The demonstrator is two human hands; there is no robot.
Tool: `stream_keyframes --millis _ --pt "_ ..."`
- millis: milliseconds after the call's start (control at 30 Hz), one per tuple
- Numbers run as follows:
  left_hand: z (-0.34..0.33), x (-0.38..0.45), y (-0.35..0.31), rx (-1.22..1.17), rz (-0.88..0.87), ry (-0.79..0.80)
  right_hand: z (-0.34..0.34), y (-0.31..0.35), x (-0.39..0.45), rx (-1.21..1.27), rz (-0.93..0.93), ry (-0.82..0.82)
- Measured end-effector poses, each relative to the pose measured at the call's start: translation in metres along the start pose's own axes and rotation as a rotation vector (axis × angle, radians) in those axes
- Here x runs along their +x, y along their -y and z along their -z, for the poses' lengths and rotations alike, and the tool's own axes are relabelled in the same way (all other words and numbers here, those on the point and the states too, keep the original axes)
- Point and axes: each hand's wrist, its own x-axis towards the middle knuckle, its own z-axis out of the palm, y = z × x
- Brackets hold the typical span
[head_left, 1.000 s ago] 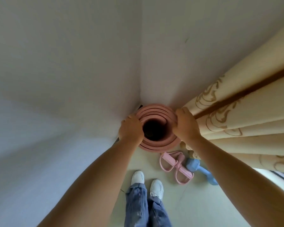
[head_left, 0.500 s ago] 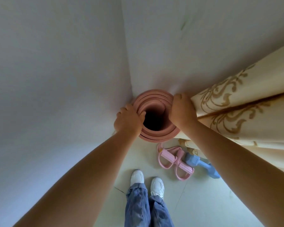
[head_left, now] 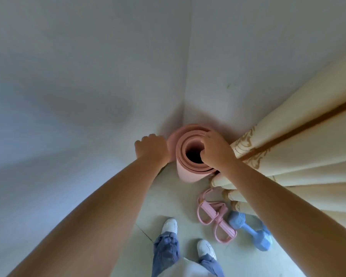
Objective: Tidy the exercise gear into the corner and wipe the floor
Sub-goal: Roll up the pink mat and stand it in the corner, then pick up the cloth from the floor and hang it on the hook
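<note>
A rolled pink exercise mat [head_left: 188, 172] stands upright in the corner where two pale walls meet. I look down into its dark hollow core. My left hand [head_left: 151, 146] presses against the mat's left side, fingers curled around it. My right hand [head_left: 216, 149] grips the top rim on the right, fingertips hooked into the inner layers. On the floor to the right lie a pink pedal resistance band [head_left: 214, 214] and a blue dumbbell [head_left: 252, 230].
A cream curtain [head_left: 300, 156] with gold pattern and a brown stripe hangs at the right, its hem touching the floor beside the mat. My feet in white shoes [head_left: 169, 225] and jeans stand on the pale floor just behind the mat.
The mat has sunk lower and stands further from my head. My left hand slid from the rim to the outer side; my right fingers now hook into the roll.
</note>
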Motion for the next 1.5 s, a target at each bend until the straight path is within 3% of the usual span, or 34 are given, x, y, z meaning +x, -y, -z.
stream_keyframes --millis 333,633,900,1133,1333,1500 --pt "0.023 -0.165 0.049 -0.098 0.473 -0.182 0.078 0.079 -0.089 -0.208 0.471 0.063" --pt "-0.038 -0.362 0.112 -0.206 0.868 -0.236 0.057 0.202 -0.232 -0.369 0.924 0.067" --pt "-0.154 -0.589 0.104 -0.347 1.197 -0.300 -0.043 0.253 -0.437 -0.437 1.271 0.135" --pt "-0.285 -0.764 0.044 -0.547 1.407 -0.185 -0.166 0.237 -0.621 -0.554 1.497 0.306" --pt "-0.377 -0.869 0.021 -0.748 1.626 -0.099 -0.261 0.244 -0.740 -0.695 1.671 0.417" --pt "-0.444 -0.942 0.044 -0.852 1.735 -0.063 -0.341 0.280 -0.821 -0.762 1.749 0.501"
